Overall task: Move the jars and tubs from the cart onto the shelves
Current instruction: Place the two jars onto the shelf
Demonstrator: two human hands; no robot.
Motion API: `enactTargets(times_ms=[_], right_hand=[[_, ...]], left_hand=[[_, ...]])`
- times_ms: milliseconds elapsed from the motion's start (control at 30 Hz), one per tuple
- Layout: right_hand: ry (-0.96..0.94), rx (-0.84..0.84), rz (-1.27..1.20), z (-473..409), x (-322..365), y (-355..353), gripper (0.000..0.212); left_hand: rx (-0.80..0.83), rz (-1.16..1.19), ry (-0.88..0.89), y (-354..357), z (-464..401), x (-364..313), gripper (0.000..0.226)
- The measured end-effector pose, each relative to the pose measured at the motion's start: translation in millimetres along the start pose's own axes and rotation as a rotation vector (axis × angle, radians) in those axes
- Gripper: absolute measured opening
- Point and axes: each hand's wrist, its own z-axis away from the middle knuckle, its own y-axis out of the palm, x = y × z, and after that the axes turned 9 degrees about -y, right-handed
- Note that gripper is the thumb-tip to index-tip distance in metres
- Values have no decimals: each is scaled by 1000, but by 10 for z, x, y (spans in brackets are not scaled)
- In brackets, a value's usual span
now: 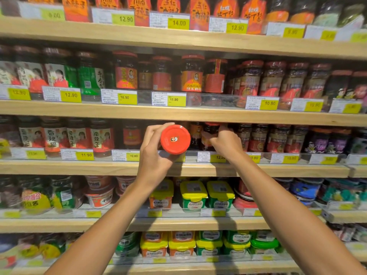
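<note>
My left hand (154, 153) is wrapped around a jar with a round red lid (175, 139), held tilted so the lid faces me, in front of the third wooden shelf (79, 167). My right hand (226, 143) grips a dark jar with a red lid (209, 133) that stands on that shelf, just right of the held jar. More red-lidded jars fill the row on both sides. The cart is out of view.
Wooden shelves run across the whole view, each fronted by a clear rail with yellow price tags (85, 155). Jars crowd the upper rows. Yellow-lidded tubs (193, 192) and red-lidded tubs (99, 195) sit on the shelf below my arms.
</note>
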Motion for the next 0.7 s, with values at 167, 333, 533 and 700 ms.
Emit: enactTargets(times_ms=[167, 333, 533, 700], right_hand=[[17, 25, 13, -80, -35, 96, 78], [1, -35, -51, -58, -83, 110, 82], [-48, -96, -41, 194, -189, 145, 59], [-159, -217, -79, 438, -320, 162, 65]], left_hand=[[-16, -20, -8, 62, -17, 63, 72], [-42, 27, -51, 118, -40, 101, 77], [-74, 99, -97, 208, -38, 180, 78], [-65, 106, -181, 263, -52, 309, 73]])
